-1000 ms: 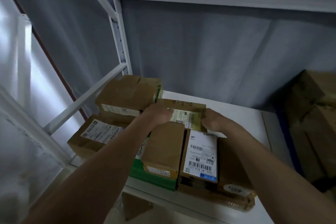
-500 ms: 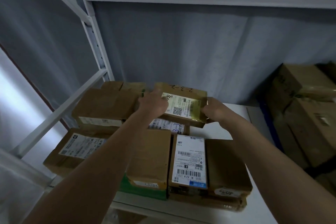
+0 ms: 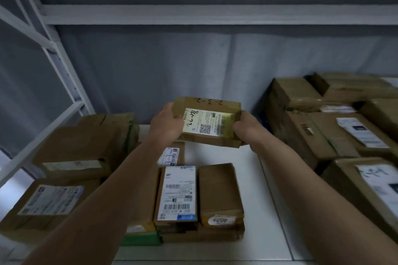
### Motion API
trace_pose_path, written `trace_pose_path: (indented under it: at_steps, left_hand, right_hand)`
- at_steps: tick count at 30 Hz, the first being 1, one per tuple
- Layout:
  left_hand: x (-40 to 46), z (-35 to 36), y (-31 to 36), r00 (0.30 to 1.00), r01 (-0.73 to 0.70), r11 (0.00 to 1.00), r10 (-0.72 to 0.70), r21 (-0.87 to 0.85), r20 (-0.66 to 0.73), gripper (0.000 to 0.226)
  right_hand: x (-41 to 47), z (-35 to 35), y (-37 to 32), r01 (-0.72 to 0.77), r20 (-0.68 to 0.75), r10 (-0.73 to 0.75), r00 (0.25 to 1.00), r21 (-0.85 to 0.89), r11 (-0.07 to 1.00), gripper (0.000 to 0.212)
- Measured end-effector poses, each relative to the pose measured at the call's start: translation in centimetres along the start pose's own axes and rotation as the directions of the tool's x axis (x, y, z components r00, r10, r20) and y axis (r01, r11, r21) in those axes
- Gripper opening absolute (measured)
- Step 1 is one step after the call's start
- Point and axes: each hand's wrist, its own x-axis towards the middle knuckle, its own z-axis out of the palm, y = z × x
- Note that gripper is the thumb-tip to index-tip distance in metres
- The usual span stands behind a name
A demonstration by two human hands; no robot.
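Both hands, left hand (image 3: 167, 126) and right hand (image 3: 247, 128), are clasping the short ends of the parcel (image 3: 207, 122), its long axis running left-right at frame centre.

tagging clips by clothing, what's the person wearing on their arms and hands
The left forearm and right forearm are bare to the frame edge, no sleeve in view. The left hand and right hand are gloveless, and no watch, bracelet or ring shows on the sides facing the camera.
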Motion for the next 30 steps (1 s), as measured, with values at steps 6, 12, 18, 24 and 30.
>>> trace_pose_path:
  at_steps: [6,12,18,24,30]
  left_hand:
    - [-1.3,2.1,4.6,0.999,-0.052,0.998,0.052,-0.038,-0.015,0.040]
    - [-3.0,5.3,9.6,0.990,-0.121,0.985,0.130,-0.122,0.063,0.039]
    - [-4.9,9.4,14.4,0.977,-0.160,0.973,0.180,-0.166,0.116,0.045]
    - [-6.9,14.0,19.9,0.941,-0.256,0.952,0.285,-0.165,0.181,0.051]
    - [-9.6,19.3,26.0,0.874,-0.339,0.920,0.385,-0.197,0.295,0.053]
  right_hand:
    - [-2.3,-5.9,1.3,0.013,-0.091,-0.014,0.996,-0.005,1.000,0.045]
    - [-4.2,-12.2,3.6,0.022,-0.239,-0.037,0.970,-0.066,0.998,0.043]
    - [-6.4,-18.1,7.6,0.013,-0.313,-0.010,0.950,0.009,1.000,0.041]
    - [-8.6,-24.1,12.4,-0.013,-0.382,0.048,0.923,0.095,0.995,0.034]
    - [-10.8,-30.3,18.5,-0.068,-0.456,0.176,0.872,0.243,0.968,0.033]
